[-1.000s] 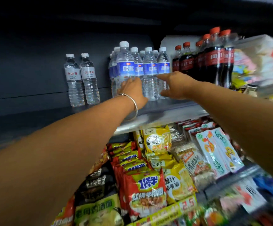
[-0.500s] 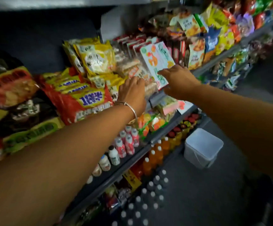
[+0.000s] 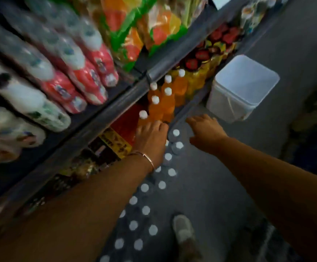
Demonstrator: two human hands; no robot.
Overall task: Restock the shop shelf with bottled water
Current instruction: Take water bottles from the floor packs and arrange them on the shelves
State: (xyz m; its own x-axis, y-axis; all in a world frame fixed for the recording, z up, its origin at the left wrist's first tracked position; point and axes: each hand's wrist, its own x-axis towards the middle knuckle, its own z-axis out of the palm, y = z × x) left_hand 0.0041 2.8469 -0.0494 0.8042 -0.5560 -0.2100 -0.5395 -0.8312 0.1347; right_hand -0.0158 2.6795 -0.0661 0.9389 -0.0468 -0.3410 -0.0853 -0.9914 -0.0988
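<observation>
Water bottles (image 3: 145, 209) stand in two rows on the grey floor beside the shelf unit, showing mostly as white caps from above. My left hand (image 3: 151, 136), with a thin bracelet at the wrist, hangs over the far end of the rows with fingers loosely bent and nothing in it. My right hand (image 3: 205, 132) reaches down just right of the farthest caps (image 3: 176, 132), fingers spread and relaxed, holding nothing. Neither hand touches a bottle that I can see.
The lowest shelf holds orange drink bottles (image 3: 165, 103) with white caps. Above it lie red and white small bottles (image 3: 89, 78) and snack bags. A white lidded bin (image 3: 242, 87) stands on the floor at right. My shoe (image 3: 183, 230) is near the rows.
My view dropped from the top shelf's water bottles to the floor. Both hands left those bottles and came down empty toward the bottles standing on the floor.
</observation>
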